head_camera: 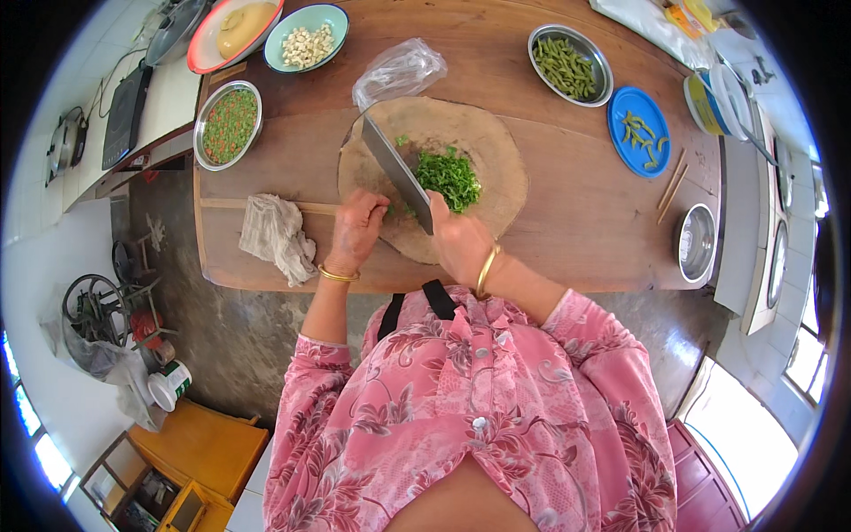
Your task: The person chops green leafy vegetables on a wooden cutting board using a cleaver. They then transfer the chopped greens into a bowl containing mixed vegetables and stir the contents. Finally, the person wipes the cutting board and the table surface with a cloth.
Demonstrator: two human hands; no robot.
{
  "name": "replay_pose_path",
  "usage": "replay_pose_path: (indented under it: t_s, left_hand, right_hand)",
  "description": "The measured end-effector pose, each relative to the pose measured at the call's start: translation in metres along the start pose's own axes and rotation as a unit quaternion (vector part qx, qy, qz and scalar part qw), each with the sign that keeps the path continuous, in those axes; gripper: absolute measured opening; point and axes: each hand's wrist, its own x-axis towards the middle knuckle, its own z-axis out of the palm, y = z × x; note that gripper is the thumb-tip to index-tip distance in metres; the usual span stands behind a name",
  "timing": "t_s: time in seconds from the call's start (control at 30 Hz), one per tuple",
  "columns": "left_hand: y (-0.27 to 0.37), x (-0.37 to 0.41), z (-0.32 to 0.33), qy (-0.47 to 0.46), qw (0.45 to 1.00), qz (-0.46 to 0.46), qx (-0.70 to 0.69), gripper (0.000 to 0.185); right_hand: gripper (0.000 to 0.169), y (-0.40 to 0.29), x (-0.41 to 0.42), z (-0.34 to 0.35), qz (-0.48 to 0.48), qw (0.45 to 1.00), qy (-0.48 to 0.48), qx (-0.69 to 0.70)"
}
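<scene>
My right hand (462, 236) is closed around the handle of a cleaver (397, 167), whose broad blade slants away to the upper left over a round wooden chopping board (502, 163). Just right of the blade lies a heap of chopped green herbs (449, 178). At the board's left edge is my left hand (359, 223), its fingers curled and the thumb and fingertips close together; whether it pinches a scrap of green cannot be told. A few green bits lie beside it. A crumpled beige cloth (276, 236) rests on the table left of that hand.
A clear plastic bag (401, 70) touches the board's far side. Around the wooden table (585, 233) stand a bowl of diced vegetables (231, 126), a bowl of white cubes (308, 48), a bowl of green pods (565, 68), a blue plate (618, 149), chopsticks (673, 186) and a steel bowl (697, 243).
</scene>
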Motion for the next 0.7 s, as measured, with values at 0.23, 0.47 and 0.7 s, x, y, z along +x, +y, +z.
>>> replay_pose_path:
  t_s: [0.23,0.47,0.7]
  left_hand:
    - [0.009,-0.003,0.005,-0.043,0.993,0.018,-0.11,0.016]
    - [0.013,-0.003,0.003,-0.028,0.97,-0.123,-0.209,0.022]
    - [-0.014,-0.016,0.0,0.106,0.958,-0.118,-0.238,0.02]
  right_hand:
    - [0.025,0.0,0.023,-0.021,-0.01,0.998,-0.065,-0.016]
    - [0.037,0.035,0.007,0.014,-0.052,0.997,0.031,0.037]
    - [0.033,0.032,-0.004,-0.015,-0.088,0.992,0.059,0.06]
